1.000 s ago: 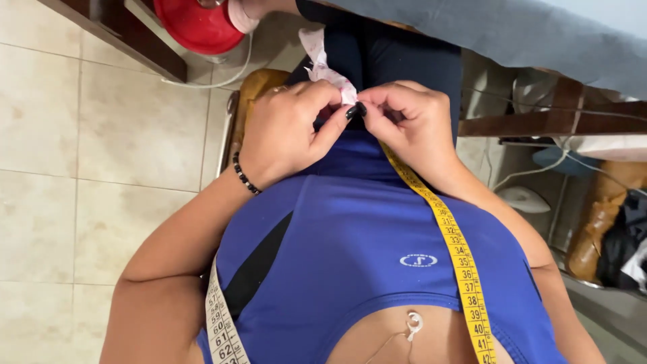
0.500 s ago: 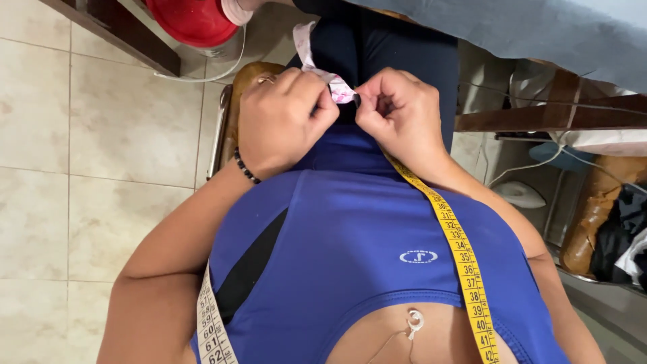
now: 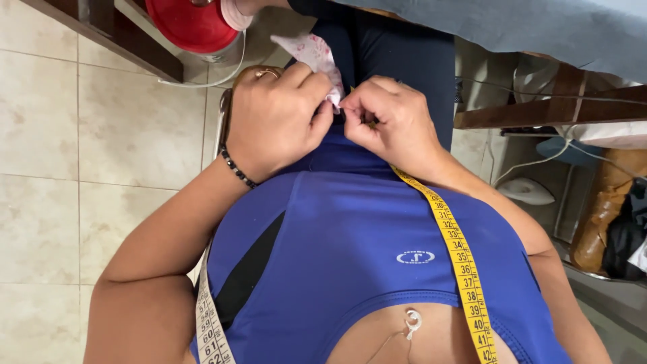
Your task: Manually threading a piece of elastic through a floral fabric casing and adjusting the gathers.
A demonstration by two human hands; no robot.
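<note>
Where fingers meet, cloth scrap (image 3: 311, 55) half-hidden

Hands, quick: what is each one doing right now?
Left hand: closed, pinching the small pink-patterned cloth.
Right hand: closed, fingertips pinching the same cloth at its lower edge.

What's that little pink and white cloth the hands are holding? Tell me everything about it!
The small fabric piece is white with a pink floral print and looks thin, soft and crumpled. Its lower tip is pinched between the fingertips of the left hand and the right hand, which meet close above the person's blue top. The free end fans upward and to the left, over the dark trousers. How far it reaches behind the fingers is hidden.
</note>
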